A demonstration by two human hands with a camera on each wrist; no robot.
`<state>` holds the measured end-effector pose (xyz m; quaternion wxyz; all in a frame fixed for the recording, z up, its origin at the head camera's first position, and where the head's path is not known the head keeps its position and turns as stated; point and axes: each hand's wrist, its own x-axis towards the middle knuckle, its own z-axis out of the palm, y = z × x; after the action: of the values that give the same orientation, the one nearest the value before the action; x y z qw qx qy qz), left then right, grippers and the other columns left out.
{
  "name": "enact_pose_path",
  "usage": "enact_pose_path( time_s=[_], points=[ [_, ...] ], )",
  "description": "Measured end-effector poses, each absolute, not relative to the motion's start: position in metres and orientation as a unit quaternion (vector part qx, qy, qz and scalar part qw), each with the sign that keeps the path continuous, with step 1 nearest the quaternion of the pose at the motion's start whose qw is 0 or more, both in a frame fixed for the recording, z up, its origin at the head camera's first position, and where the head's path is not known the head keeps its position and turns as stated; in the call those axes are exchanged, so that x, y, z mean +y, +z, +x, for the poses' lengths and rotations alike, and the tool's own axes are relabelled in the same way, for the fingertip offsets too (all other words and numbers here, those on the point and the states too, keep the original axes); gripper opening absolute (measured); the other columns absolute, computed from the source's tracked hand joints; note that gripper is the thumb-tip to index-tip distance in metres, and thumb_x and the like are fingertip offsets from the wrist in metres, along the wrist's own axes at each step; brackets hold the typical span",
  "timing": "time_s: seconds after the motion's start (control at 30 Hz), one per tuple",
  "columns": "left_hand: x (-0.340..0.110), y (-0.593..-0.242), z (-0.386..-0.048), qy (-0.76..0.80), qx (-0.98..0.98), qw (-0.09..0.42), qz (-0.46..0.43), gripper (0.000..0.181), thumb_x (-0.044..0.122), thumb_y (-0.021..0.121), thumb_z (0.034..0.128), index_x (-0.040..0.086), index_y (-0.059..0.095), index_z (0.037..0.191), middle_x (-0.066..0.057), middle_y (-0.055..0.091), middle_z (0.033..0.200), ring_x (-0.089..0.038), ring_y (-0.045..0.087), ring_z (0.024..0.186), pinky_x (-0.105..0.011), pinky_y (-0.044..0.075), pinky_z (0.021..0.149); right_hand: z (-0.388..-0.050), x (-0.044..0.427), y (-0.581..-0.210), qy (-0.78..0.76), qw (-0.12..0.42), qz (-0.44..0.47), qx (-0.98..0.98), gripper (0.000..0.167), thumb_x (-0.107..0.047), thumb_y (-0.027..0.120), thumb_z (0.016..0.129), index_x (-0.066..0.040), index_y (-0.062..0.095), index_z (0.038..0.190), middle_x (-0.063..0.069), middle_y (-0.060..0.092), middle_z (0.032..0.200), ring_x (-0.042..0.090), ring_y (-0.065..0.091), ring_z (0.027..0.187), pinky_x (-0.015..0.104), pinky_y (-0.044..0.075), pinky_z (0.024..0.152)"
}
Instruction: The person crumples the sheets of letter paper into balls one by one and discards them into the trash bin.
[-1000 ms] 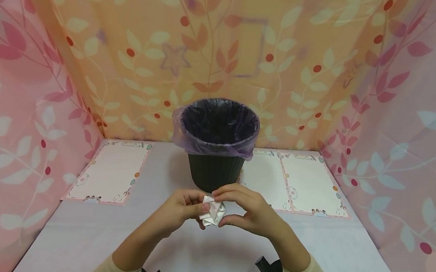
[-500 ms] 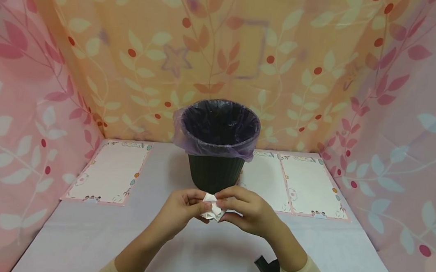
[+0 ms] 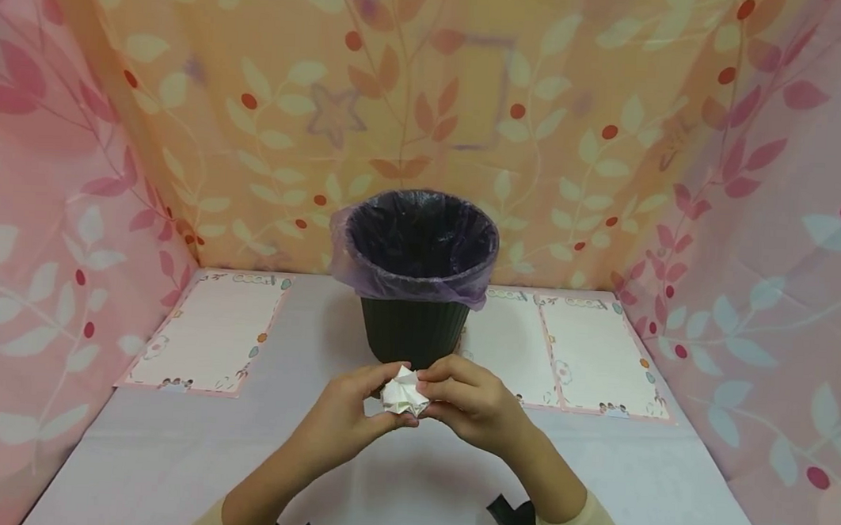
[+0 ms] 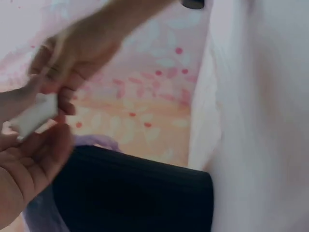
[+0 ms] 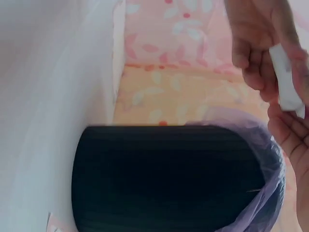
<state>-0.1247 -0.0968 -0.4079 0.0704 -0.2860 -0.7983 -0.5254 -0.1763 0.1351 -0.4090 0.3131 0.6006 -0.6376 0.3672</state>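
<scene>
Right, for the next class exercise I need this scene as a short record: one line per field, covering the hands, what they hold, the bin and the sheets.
Held item: crumpled white paper
Left hand: grips the paper from its left
Right hand: grips it from the right
Wastebin: dark, ribbed, upright on the table, beyond the hands
Purple bin liner: folded over the rim
Bordered sheets: one left of the wastebin, two right

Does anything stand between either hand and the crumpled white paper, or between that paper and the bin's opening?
No separate obstacle shows. The left hand and right hand both hold the white paper. Between paper and opening stands only the near side of the black bin, its rim covered by a purple liner.
</scene>
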Motion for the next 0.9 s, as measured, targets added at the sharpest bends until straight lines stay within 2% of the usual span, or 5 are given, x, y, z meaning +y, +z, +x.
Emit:
enact_pose_path(
  time_s=[0.1, 0.27, 0.53, 0.8, 0.9],
  points=[
    [-0.094, -0.411, -0.125, -0.516, -0.796, 0.141, -0.284, 0.058, 0.029, 0.089, 0.0792, 0.015, 0.069, 0.132, 0.007, 0.071, 0.122, -0.009, 0.068, 0.102, -0.025, 0.059, 0.082, -0.173, 0.133, -0.408, 0.378, 0.314, 0.59, -0.64, 0.019, -0.014, 0.072, 0.096, 0.002, 0.073, 0.106, 0.017, 0.069, 0.106, 0.029, 0.07, 0.096, 0.027, 0.06, 0.086],
    [-0.091, -0.412, -0.124, -0.55, -0.762, 0.17, -0.297, 0.065, 0.02, 0.09, 0.0773, 0.01, 0.066, 0.137, 0.001, 0.069, 0.123, -0.015, 0.066, 0.11, -0.024, 0.059, 0.084, -0.17, 0.129, -0.406, 0.375, 0.333, 0.586, -0.636, 0.018, -0.014, 0.07, 0.098, 0.003, 0.073, 0.105, 0.018, 0.068, 0.107, 0.03, 0.069, 0.097, 0.029, 0.061, 0.087],
    [-0.091, -0.411, -0.121, -0.671, -0.673, 0.136, -0.28, 0.043, -0.003, 0.082, 0.0823, -0.003, 0.071, 0.124, -0.012, 0.07, 0.106, -0.018, 0.067, 0.095, -0.027, 0.061, 0.08, -0.157, 0.118, -0.403, 0.391, 0.354, 0.565, -0.635, 0.017, -0.01, 0.076, 0.094, 0.004, 0.073, 0.104, 0.018, 0.068, 0.106, 0.03, 0.069, 0.096, 0.027, 0.061, 0.086],
    [-0.092, -0.41, -0.125, -0.723, -0.624, 0.131, -0.265, 0.022, -0.006, 0.081, 0.0808, -0.006, 0.069, 0.1, -0.012, 0.064, 0.093, -0.021, 0.069, 0.103, -0.031, 0.061, 0.087, -0.143, 0.104, -0.402, 0.36, 0.421, 0.488, -0.675, 0.04, -0.019, 0.081, 0.089, 0.008, 0.07, 0.117, 0.02, 0.069, 0.114, 0.03, 0.07, 0.101, 0.027, 0.059, 0.091],
    [-0.091, -0.412, -0.126, -0.724, -0.625, 0.137, -0.258, 0.02, -0.007, 0.082, 0.0788, -0.005, 0.069, 0.094, -0.008, 0.064, 0.09, -0.021, 0.069, 0.1, -0.032, 0.06, 0.09, -0.138, 0.103, -0.404, 0.379, 0.379, 0.469, -0.702, 0.049, -0.019, 0.083, 0.087, 0.007, 0.067, 0.125, 0.017, 0.068, 0.118, 0.027, 0.07, 0.104, 0.026, 0.058, 0.093]
  ],
)
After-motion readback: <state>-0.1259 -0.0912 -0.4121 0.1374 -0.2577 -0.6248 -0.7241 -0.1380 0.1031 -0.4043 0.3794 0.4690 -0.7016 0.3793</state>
